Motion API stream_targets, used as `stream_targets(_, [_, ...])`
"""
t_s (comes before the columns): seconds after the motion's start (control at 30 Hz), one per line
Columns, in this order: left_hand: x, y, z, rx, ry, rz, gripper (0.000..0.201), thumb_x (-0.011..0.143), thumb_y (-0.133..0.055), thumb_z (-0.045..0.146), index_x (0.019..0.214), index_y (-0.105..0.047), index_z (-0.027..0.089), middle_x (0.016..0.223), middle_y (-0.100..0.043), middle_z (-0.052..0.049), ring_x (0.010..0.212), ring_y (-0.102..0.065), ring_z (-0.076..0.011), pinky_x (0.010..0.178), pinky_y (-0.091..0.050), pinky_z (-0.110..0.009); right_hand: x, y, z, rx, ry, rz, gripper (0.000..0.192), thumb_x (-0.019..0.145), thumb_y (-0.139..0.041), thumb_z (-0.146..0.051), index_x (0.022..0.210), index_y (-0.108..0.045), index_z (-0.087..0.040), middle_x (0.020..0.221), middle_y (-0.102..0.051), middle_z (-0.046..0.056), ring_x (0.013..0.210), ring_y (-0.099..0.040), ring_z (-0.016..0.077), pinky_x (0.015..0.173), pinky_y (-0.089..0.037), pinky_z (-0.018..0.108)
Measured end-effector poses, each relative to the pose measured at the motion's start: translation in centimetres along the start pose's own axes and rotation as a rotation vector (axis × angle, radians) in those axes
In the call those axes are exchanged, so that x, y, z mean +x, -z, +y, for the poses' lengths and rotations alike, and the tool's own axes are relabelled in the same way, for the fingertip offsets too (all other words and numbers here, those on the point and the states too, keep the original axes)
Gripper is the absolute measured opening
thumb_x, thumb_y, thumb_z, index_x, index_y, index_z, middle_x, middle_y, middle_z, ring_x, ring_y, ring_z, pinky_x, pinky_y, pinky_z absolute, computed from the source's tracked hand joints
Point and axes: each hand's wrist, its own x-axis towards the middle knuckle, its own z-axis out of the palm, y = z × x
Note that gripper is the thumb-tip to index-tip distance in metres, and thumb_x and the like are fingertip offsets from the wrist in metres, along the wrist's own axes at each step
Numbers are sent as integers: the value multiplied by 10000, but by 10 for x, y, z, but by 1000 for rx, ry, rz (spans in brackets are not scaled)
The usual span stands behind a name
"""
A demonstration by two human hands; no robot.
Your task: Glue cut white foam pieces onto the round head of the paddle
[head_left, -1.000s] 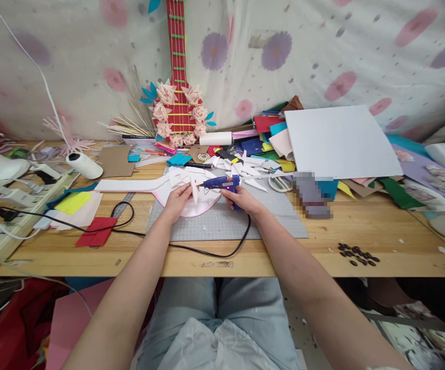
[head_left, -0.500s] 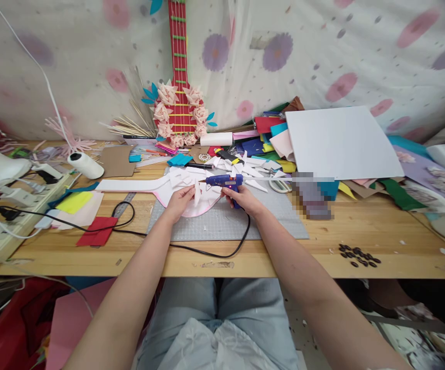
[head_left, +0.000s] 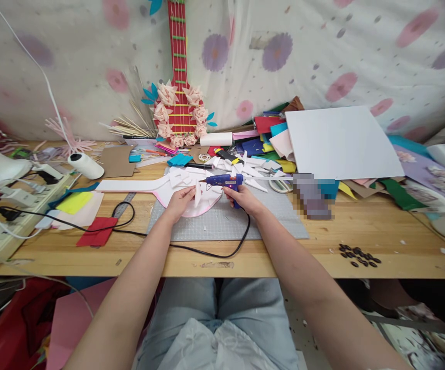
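My right hand point(head_left: 241, 198) grips a blue glue gun point(head_left: 224, 180) by its handle, nozzle pointing left. My left hand point(head_left: 180, 202) holds a small white foam petal point(head_left: 197, 192) upright, just left of the nozzle. Both hands hover over a pink-edged white foam shape point(head_left: 191, 208) that lies on a grey cutting mat point(head_left: 226, 221). The gun's black cord point(head_left: 207, 249) loops across the mat and off to the left.
Several white foam pieces point(head_left: 241, 167) lie behind the mat. A red paper guitar with pink flowers point(head_left: 178, 110) leans on the wall. A white board point(head_left: 341, 141) rests on coloured sheets at right. Thread spool point(head_left: 85, 164), power strip point(head_left: 14, 198) and red scraps point(head_left: 96, 231) at left; dark beads point(head_left: 357, 255) at right.
The glue gun has shifted slightly right and up, away from the petal. My left hand keeps the petal in about the same place.
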Motion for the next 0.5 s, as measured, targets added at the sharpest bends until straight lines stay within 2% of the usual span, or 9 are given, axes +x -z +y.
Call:
stream_targets(0.23, [1, 3, -4, -65, -4, 28, 547, 585, -733, 556, 952, -723, 152, 966, -721, -80, 908, -635, -216, 906, -450, -363, -2, 1, 0, -37, 4, -58, 447, 614, -714, -574, 677, -484, -197, 541, -433, -58, 439, -406, 69, 407, -384, 241])
stream_targets(0.5, [4, 6, -10, -203, -30, 86, 472, 601, -758, 479, 953, -720, 167, 986, -714, -75, 939, -634, -206, 902, -452, -341, -6, 4, -4, -78, -32, -162, 399, 642, -716, -544, 674, -525, -194, 504, -454, -48, 432, -422, 80, 395, -352, 234])
